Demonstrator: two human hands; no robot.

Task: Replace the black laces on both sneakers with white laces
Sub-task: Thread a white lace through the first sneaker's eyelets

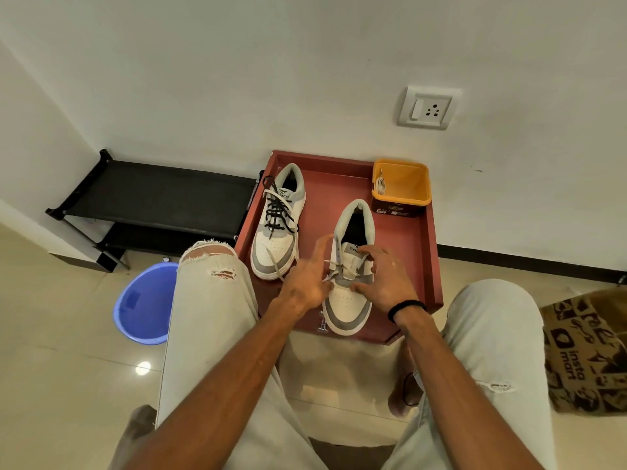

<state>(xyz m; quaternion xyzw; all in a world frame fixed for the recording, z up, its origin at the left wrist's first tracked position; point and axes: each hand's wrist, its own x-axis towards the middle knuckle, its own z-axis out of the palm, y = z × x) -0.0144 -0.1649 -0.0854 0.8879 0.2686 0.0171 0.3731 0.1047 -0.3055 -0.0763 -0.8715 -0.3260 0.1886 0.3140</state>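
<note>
Two white and grey sneakers stand on a reddish-brown low table [412, 239]. The left sneaker [276, 232] carries a black lace [276, 212], and a white lace lies across it down to its toe. The right sneaker [349, 300] has a white lace [334, 273] threaded through its lower eyelets. My left hand [307, 278] pinches that lace at the shoe's left side, its fingers blurred. My right hand [383, 278] rests curled on the shoe's right side and tongue, touching the lace. Another white lace [380, 184] hangs over the rim of an orange tub [407, 184].
A black shoe rack [159, 195] stands along the wall to the left. A blue plastic basin [144, 301] sits on the tiled floor beside my left knee. A printed paper bag [587, 351] lies at the right. A wall socket [429, 108] is above the table.
</note>
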